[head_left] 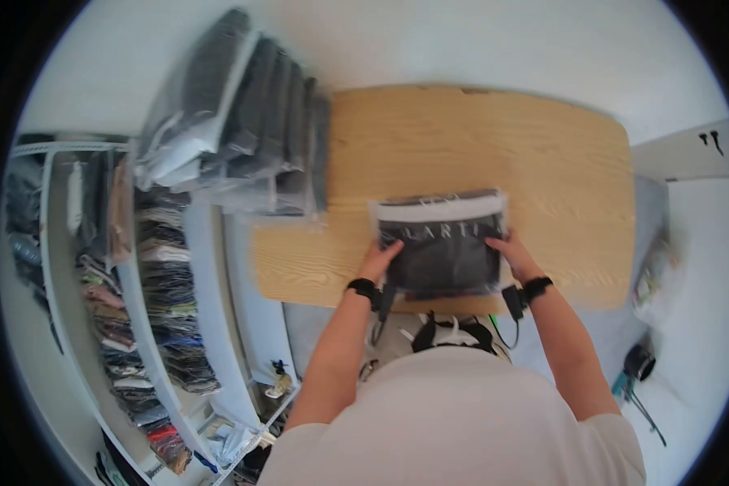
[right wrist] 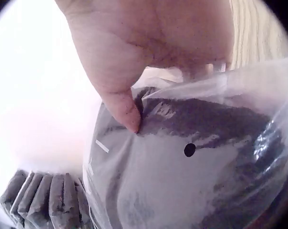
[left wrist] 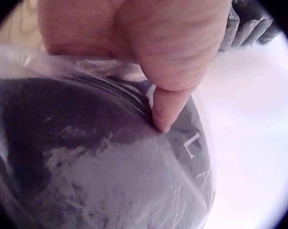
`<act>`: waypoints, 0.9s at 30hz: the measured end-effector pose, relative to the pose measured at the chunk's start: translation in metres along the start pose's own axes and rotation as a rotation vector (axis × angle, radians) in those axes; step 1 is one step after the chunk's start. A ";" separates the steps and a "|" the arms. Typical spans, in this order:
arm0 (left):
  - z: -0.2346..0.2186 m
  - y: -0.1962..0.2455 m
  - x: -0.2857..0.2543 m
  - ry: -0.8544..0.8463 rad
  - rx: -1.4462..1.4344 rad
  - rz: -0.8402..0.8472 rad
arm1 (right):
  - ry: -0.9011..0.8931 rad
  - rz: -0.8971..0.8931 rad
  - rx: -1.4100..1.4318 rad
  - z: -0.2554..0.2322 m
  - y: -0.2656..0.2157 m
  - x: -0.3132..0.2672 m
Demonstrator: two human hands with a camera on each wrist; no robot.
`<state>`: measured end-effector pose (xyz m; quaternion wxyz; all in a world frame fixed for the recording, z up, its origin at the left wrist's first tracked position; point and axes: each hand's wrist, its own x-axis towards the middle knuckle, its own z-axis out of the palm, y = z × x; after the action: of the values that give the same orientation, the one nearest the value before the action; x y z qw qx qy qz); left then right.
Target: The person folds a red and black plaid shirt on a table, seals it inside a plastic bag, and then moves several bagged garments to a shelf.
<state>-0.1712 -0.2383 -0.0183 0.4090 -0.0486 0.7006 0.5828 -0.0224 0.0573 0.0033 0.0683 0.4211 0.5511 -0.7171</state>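
Note:
A clear plastic bag with a dark folded cloth item inside shows white lettering and a pale band near its far edge. It overlaps the near part of the wooden table in the head view. My left hand grips the bag's left edge, the thumb pressing on its upper face while the other fingers are hidden. On the opposite edge my right hand holds on the same way, its thumb on top of the plastic. A small black round spot shows on the bag in the right wrist view.
Several similar bagged dark items stand in a row at the table's left. The wooden table reaches to the wall. Shelves on the left hold stacks of folded bagged pieces. A clear bag lies right of the table.

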 end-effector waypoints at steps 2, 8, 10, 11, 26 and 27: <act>0.003 0.013 -0.003 -0.021 -0.004 -0.168 | -0.114 0.015 -0.016 -0.002 -0.007 0.000; 0.016 0.027 -0.017 -0.016 -0.010 -0.101 | -0.081 0.034 -0.009 -0.005 -0.017 0.000; 0.009 0.028 -0.026 0.017 0.089 -0.060 | -0.075 0.009 -0.099 -0.005 -0.018 -0.006; 0.004 0.029 -0.030 0.043 0.194 -0.021 | -0.078 0.001 -0.101 -0.007 -0.016 -0.008; -0.295 0.042 -0.124 0.259 -0.144 0.189 | 0.327 -0.191 0.197 0.034 -0.058 -0.105; -0.311 0.054 -0.125 0.252 -0.150 0.234 | 0.266 -0.207 0.278 0.057 -0.069 -0.113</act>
<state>-0.2783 -0.5389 0.0983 0.2429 -0.0697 0.7016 0.6663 -0.0195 -0.0063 0.1330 -0.1374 0.4585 0.4915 -0.7275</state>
